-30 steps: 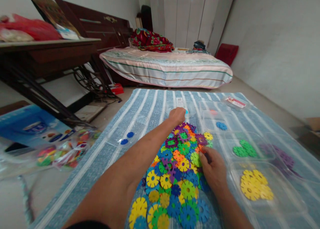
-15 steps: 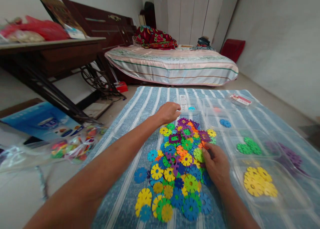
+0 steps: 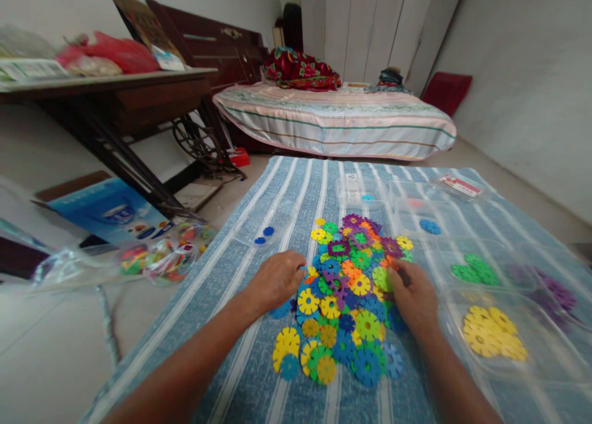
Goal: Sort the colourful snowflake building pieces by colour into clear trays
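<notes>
Slotted plastic discs (image 3: 351, 300) lie heaped midway across the bench (image 3: 296, 186), on striped cloth (image 3: 240, 374). The left hand (image 3: 277, 279), fingers bunched, meets a light-blue disc (image 3: 303, 271) at the heap's left; the right hand (image 3: 415, 294) curls at its right. Whether either pinches anything, I can't tell. Near the left edge, a clear tub (image 3: 245, 229) holds 2 navy discs (image 3: 269, 231).

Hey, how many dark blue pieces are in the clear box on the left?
2: one dark blue piece farther back, the other nearer and slightly left. Any stacked underneath would be hidden.
</notes>
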The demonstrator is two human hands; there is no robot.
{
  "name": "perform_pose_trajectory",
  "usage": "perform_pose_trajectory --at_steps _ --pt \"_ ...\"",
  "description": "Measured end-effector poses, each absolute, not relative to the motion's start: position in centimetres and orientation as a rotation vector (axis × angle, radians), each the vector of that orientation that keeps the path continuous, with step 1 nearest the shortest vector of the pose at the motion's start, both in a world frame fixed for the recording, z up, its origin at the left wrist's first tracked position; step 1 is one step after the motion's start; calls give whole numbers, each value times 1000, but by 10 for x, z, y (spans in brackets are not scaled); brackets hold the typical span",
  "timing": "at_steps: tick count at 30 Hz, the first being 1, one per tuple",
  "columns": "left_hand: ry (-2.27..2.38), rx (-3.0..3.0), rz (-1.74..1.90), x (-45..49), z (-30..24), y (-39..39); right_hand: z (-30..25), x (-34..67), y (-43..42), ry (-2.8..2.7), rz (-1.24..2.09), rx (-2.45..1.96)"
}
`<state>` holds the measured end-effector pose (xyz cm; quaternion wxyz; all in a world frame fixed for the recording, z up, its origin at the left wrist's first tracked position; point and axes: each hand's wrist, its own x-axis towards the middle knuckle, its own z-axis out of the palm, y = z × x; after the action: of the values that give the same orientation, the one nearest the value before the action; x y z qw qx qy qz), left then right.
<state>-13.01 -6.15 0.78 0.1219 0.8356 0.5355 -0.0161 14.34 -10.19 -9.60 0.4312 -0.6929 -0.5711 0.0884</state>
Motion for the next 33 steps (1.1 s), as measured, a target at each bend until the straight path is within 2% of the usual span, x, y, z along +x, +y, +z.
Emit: perform_pose_trajectory --at_steps 5,18,24,33 --pt "1689 2382 -108 -137 -1 -70 -97 144 -102 -1416 238 -1706" --pt "1571 2293 -41 -147 -11 -61 -98 144 -103 -1398 271 -1699" --pt "1693 2121 164 -146 -13 -65 -98 144 -102 -1406 259 -1705" --pt "1471 1798 476 -131 4 -43 -99 142 -101 -1410 262 -1692"
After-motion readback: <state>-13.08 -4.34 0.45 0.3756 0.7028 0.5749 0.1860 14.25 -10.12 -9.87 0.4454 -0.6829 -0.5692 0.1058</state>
